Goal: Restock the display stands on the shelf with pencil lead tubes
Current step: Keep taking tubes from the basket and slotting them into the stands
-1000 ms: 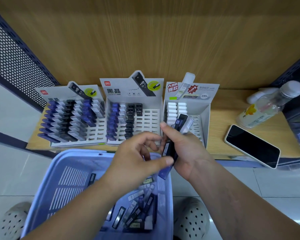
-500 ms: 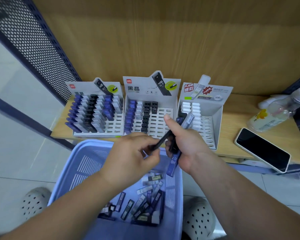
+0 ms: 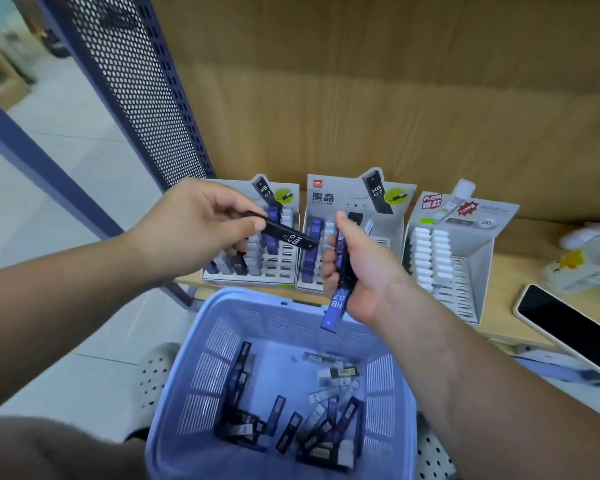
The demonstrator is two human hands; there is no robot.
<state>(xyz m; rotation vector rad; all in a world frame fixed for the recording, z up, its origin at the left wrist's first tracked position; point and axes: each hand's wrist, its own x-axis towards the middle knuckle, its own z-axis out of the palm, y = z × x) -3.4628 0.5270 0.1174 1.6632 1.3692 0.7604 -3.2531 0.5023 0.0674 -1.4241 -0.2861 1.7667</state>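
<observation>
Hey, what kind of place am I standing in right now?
Most likely a stationery shop: branded display stands of pencil lead tubes sit on a wooden shelf, a perforated metal panel closes its side, and a blue basket holds more loose ones.

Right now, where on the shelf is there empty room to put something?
Bare wood on the shelf lies between the white stand, the bottle and the phone. The white stand's right slots are empty too. The left stand is crowded with tubes.
</observation>
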